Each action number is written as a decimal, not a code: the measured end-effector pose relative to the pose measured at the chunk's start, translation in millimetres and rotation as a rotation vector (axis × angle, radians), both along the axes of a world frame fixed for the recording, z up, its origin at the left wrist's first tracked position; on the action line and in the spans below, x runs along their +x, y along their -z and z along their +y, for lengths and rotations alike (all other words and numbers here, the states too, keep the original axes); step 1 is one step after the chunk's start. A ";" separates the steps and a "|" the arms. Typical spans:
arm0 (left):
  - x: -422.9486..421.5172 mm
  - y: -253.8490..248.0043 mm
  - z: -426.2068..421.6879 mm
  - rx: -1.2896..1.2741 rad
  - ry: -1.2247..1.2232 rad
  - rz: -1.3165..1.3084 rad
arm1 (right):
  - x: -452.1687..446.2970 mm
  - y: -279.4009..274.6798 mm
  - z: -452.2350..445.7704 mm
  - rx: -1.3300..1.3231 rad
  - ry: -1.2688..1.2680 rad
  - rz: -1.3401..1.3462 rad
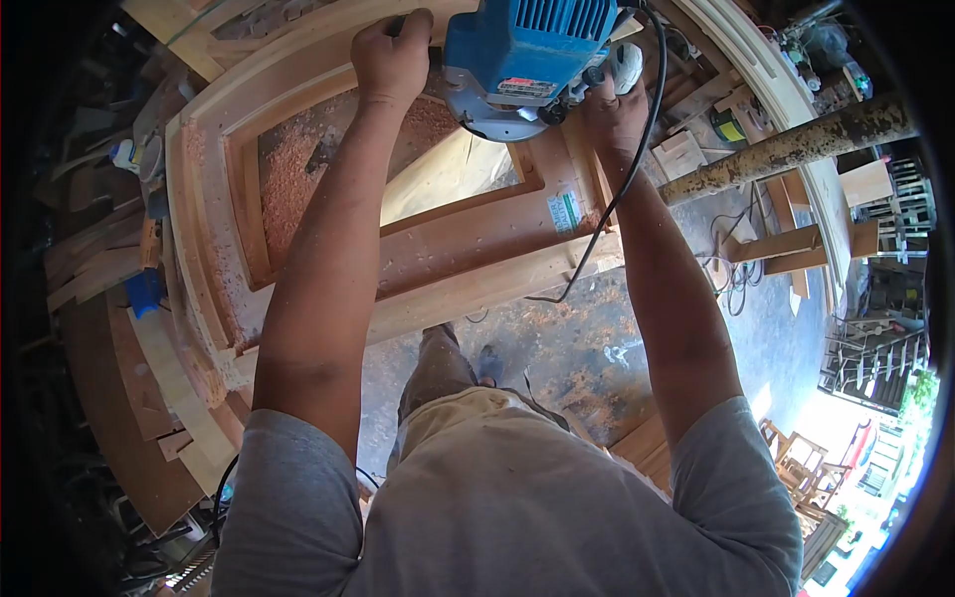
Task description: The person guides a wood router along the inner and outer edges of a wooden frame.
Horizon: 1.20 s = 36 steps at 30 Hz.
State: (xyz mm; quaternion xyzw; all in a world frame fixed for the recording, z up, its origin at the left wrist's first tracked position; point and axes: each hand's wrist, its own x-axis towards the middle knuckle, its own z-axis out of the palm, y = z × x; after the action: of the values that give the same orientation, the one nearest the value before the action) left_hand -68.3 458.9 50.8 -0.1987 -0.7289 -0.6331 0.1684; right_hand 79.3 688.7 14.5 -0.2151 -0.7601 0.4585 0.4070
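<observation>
A blue router (527,60) with a clear-looking base rests over the far part of a wooden frame (438,254). My left hand (391,62) is closed around the handle on its left side, the thumb uppermost. On the other side, my right hand (612,114) grips the router near a pale, worn round knob (627,68). A black power cord (637,169) runs from the router down past my right forearm. The router's bit is hidden under its body. A green-and-white label (564,211) is stuck on the frame near my right wrist.
Reddish wood shavings (290,184) lie inside the frame's opening and along its grooves. A rusty pole (786,149) crosses at the right. Wood boards (164,388) are stacked at the left. Cables and offcuts lie on the concrete floor (587,338). Wooden chairs (801,463) stand at lower right.
</observation>
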 end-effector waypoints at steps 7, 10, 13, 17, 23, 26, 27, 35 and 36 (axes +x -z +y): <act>20.0 4.6 -1.4 -0.010 -0.044 -0.050 | 9.6 19.9 11.7 -0.029 -0.067 0.069; 26.6 7.5 0.3 0.014 -0.058 -0.059 | 11.9 34.4 23.1 -0.034 -0.117 0.094; 35.7 6.8 -1.0 -0.005 -0.044 -0.054 | 15.5 47.1 29.2 0.075 -0.101 0.105; 49.4 5.9 -2.7 0.002 -0.037 -0.043 | 20.2 62.8 44.0 0.339 -0.133 0.108; 71.2 1.6 -4.1 0.057 -0.025 -0.034 | 35.4 57.6 36.5 0.402 -0.162 0.111; 78.0 1.4 -5.2 0.040 -0.008 -0.053 | 40.2 58.7 36.8 0.434 -0.156 0.125; 80.0 1.9 -5.0 0.052 0.000 -0.055 | 41.8 58.2 36.2 0.432 -0.163 0.131; 99.9 -4.9 -8.8 0.068 0.041 -0.109 | 54.5 58.8 34.7 0.315 -0.236 0.210; 100.8 -3.3 -9.2 0.043 0.028 -0.096 | 55.9 56.3 33.2 0.330 -0.250 0.234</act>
State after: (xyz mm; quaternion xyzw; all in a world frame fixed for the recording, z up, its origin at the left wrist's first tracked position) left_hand 32.6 449.7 54.1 -0.1747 -0.7193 -0.6599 0.1285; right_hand 135.2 721.9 -41.9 0.0048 -0.7933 0.3966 0.4618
